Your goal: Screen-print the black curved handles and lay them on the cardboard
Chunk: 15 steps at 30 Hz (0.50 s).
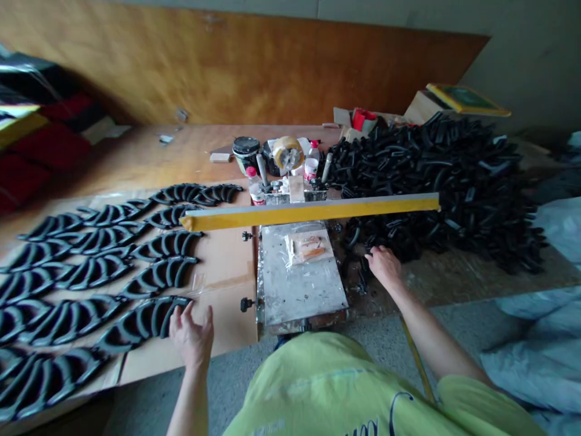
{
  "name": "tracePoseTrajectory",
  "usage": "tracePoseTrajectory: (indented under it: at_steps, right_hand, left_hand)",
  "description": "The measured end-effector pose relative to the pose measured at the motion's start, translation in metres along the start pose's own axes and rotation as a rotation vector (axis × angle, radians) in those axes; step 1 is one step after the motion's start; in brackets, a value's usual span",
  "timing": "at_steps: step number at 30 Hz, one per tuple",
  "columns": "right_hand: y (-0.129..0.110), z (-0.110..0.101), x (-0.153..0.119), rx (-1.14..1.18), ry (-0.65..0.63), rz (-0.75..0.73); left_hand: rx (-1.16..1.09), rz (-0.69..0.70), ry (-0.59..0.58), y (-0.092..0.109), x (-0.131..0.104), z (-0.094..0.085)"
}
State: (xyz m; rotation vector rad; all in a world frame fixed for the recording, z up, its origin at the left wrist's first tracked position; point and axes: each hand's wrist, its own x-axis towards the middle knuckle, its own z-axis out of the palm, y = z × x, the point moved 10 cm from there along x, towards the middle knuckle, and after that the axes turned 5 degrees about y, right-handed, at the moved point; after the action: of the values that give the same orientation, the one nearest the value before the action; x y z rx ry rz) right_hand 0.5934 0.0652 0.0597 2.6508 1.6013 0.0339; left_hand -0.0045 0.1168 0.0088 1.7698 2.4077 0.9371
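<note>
My left hand (193,336) is by the near right end of the rows of black curved pieces (157,315) laid on cardboard. Its thumb and fingers are spread, and the fingertips are right beside the last piece. Over on the other side, my right hand (385,266) is at the near edge of a big heap of black curved pieces (436,169). Its fingertips are closed at the top of a small black piece (362,275). Between my hands lies a grey metal plate (299,290) of a bench fixture, with a small bagged packet (308,247) on it.
A long yellow-and-grey bar (313,212) crosses above the plate. Behind it stand a black-lidded tub (246,151), a tape roll (288,153) and red-capped bottles (253,181). Black knobs (246,304) jut from the fixture's left side. Red boxes (40,151) are stacked at far left.
</note>
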Motion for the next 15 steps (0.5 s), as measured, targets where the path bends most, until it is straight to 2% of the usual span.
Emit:
tracePoseTrajectory:
  at_steps: [3, 5, 7, 8, 10, 13, 15]
  right_hand:
    - [0.026, 0.021, 0.01, -0.049, -0.033, 0.093]
    - [0.029, 0.027, 0.015, 0.001, -0.052, 0.132]
    - [0.021, 0.024, 0.019, 0.097, -0.041, 0.121]
    - [0.01, 0.018, 0.02, 0.159, -0.012, 0.077]
    - [-0.026, -0.001, 0.022, 0.298, 0.074, -0.107]
    - [-0.098, -0.027, 0.015, 0.446, 0.168, -0.449]
    - [-0.142, -0.031, 0.011, 0.472, 0.162, -0.601]
  left_hand:
    - [-0.107, 0.092, -0.048, 0.052, 0.0, 0.007]
    - [-0.181, 0.13, -0.072, 0.083, 0.0, 0.007]
    - [-0.244, 0.137, -0.084, 0.108, -0.002, 0.005]
    - [-0.271, 0.132, -0.089, 0.118, -0.003, 0.005]
    - [-0.32, 0.116, -0.099, 0.136, -0.004, 0.004]
    - [-0.421, 0.094, -0.12, 0.162, -0.003, 0.004]
    - [-0.529, 0.085, -0.121, 0.18, 0.001, 0.0]
